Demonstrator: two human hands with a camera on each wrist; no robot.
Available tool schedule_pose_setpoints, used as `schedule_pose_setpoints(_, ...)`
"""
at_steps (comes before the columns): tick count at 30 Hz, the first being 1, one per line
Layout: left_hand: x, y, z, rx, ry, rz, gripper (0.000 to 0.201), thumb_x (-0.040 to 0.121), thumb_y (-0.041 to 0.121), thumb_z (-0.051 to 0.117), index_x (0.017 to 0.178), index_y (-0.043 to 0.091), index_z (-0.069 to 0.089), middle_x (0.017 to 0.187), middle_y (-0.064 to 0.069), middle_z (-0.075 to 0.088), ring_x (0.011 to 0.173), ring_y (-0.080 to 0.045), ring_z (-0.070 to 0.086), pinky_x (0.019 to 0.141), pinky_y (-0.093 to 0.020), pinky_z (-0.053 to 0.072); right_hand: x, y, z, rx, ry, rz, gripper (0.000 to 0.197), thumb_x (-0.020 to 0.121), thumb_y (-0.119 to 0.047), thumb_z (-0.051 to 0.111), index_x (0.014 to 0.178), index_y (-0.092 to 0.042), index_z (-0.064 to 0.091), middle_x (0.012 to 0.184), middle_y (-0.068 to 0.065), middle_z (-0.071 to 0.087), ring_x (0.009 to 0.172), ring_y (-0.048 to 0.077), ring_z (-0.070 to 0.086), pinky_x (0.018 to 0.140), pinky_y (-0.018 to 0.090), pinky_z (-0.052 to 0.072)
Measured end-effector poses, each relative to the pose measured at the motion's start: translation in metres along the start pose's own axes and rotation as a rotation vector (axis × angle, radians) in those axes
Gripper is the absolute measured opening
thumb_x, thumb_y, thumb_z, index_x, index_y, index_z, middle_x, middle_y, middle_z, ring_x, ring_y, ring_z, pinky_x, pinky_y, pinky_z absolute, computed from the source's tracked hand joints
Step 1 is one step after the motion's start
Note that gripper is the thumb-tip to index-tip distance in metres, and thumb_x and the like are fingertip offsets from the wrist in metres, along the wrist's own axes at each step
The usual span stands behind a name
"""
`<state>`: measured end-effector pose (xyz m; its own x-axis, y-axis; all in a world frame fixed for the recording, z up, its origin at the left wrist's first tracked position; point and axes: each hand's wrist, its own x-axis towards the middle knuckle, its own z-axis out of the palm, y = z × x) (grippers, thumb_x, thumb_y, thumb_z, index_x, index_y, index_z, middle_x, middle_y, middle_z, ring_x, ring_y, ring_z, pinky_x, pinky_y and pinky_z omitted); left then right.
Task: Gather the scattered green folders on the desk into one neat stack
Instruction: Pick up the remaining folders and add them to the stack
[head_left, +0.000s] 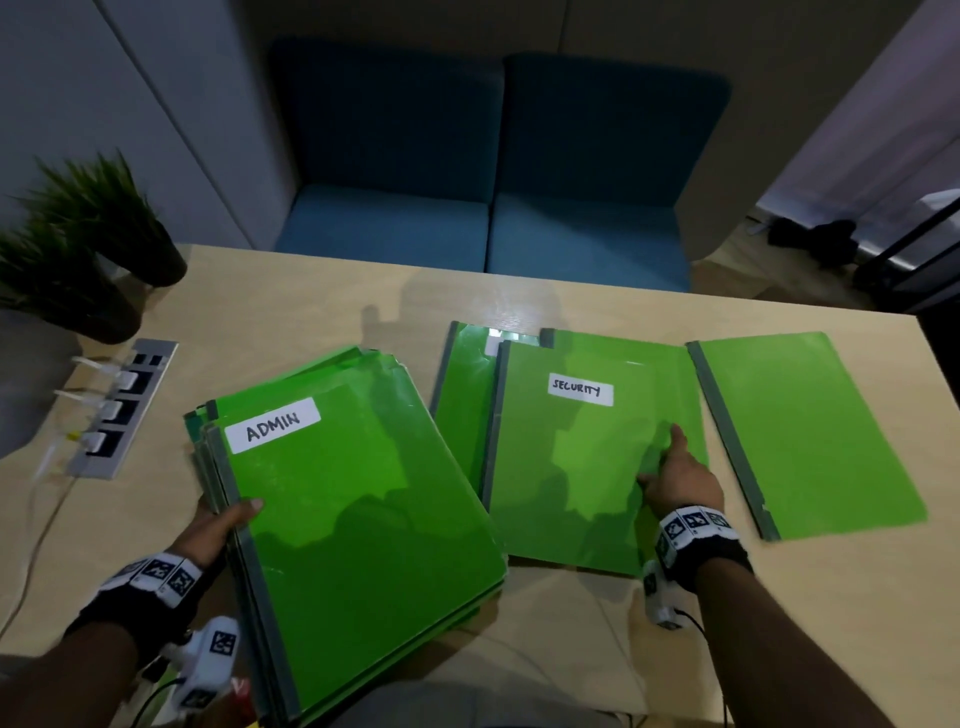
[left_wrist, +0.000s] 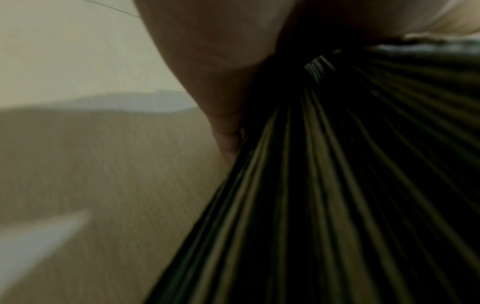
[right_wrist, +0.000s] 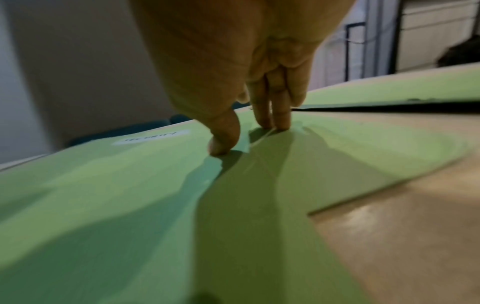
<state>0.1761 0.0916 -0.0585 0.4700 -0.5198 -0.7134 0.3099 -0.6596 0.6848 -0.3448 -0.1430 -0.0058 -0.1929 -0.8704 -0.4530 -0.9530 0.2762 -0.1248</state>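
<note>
Left hand (head_left: 218, 525) grips stack (head_left: 363, 519) spine; right hand (head_left: 680, 483) presses SECURITY folder (head_left: 582, 467).

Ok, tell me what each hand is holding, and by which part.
The left hand grips the ADMIN stack by its spine edge. The right hand holds nothing; its fingertips rest on the SECURITY folder.

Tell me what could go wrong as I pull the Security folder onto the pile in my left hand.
The pile is already fanned at its spines, and your left hand grips it only along one edge, so it could splay or slide apart. Your right hand only presses its fingertips on the Security folder, which overlaps another folder; dragging it may shift that one too.
</note>
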Motion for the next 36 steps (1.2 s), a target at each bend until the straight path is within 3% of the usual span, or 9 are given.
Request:
schedule_pose_setpoints(3,0.006,-0.004,-0.006,0.037,0.009,-0.018,0.106,0.055,0.054,0.082,0.144,0.018,0.036,0.142,-0.014,0.048,0.126,-0.035,0.048,0.108,-0.052,0.032,0.002,0.005,-0.001,0.079,0.089,-0.02,0.077,0.087,-0.036,0.069,0.149,-0.017,0.028,0.137,0.017,0.055,0.124,0.035,0.052,0.102,0.05,0.045)
schedule_pose_setpoints(8,0.002,-0.002,-0.004,0.067,0.015,-0.012,0.115,0.044,0.058,0.085,0.143,0.025,0.036,0.14,-0.012,0.051,0.125,-0.036,0.049,0.108,-0.057,0.032,-0.003,-0.003,0.006,0.101,-0.021,0.189,0.122,0.067,-0.064,0.076,0.152,-0.006,0.011,0.156,0.022,0.018,0.143,0.039,0.019,0.11,0.06,0.029)
schedule_pose_setpoints(12,-0.014,0.009,0.008,0.039,0.038,-0.022,0.077,0.082,0.033,0.069,0.147,0.02,0.031,0.148,-0.012,0.041,0.133,-0.033,0.04,0.111,-0.051,0.027,0.002,-0.012,0.003,0.148,-0.054,0.277,0.128,0.06,-0.053,0.087,0.149,0.001,0.013,0.152,0.025,0.024,0.14,0.042,0.029,0.11,0.054,0.035)
schedule_pose_setpoints(17,-0.014,0.009,0.006,0.033,0.028,0.006,0.106,0.058,0.051,0.082,0.146,0.019,0.033,0.144,-0.011,0.046,0.13,-0.033,0.044,0.11,-0.053,0.029,0.015,-0.002,0.0,0.295,-0.115,0.264,0.064,0.047,-0.051,0.088,0.086,-0.009,0.061,0.093,0.013,0.071,0.075,0.031,0.07,0.075,0.046,0.06)
schedule_pose_setpoints(24,0.027,-0.026,-0.021,0.065,0.035,0.029,0.126,0.039,0.064,0.085,0.146,0.024,0.031,0.145,-0.008,0.046,0.128,-0.033,0.048,0.107,-0.057,0.035,0.014,-0.032,-0.014,0.8,-0.049,0.3,0.05,0.08,-0.022,0.075,0.119,0.0,0.053,0.106,0.018,0.063,0.082,0.03,0.062,0.067,0.031,0.053)
schedule_pose_setpoints(27,0.014,-0.016,-0.014,0.063,0.025,0.06,0.124,0.037,0.061,0.087,0.144,0.023,0.036,0.141,-0.009,0.051,0.125,-0.033,0.051,0.107,-0.057,0.036,0.008,-0.04,-0.027,1.005,0.124,0.132,0.039,0.09,-0.016,0.063,0.124,-0.026,0.045,0.111,0.018,0.062,0.097,0.033,0.062,0.091,0.045,0.052)
schedule_pose_setpoints(30,-0.001,-0.002,-0.002,0.055,0.031,0.073,0.115,0.041,0.054,0.082,0.142,0.018,0.04,0.137,-0.013,0.054,0.12,-0.034,0.054,0.107,-0.056,0.037,0.008,-0.038,-0.054,1.048,0.258,-0.071,0.041,0.094,-0.011,0.058,0.129,-0.033,0.055,0.111,0.019,0.065,0.091,0.027,0.062,0.079,0.035,0.05)
schedule_pose_setpoints(33,-0.013,0.008,0.007,0.063,0.036,0.062,0.114,0.042,0.055,0.077,0.142,0.016,0.04,0.135,-0.015,0.055,0.119,-0.035,0.055,0.107,-0.054,0.038,0.002,-0.047,-0.076,1.046,0.27,-0.155,0.044,0.092,-0.018,0.059,0.116,-0.055,0.057,0.123,0.016,0.065,0.099,0.027,0.064,0.09,0.041,0.051)
schedule_pose_setpoints(36,-0.03,0.022,0.018,0.04,0.019,0.105,0.106,0.05,0.045,0.078,0.142,0.011,0.039,0.136,-0.017,0.054,0.12,-0.034,0.054,0.106,-0.048,0.039,-0.005,-0.078,-0.065,1.033,0.121,-0.236,0.046,0.094,-0.01,0.059,0.133,-0.035,0.056,0.097,0.007,0.074,0.076,0.012,0.066,0.08,0.034,0.054)
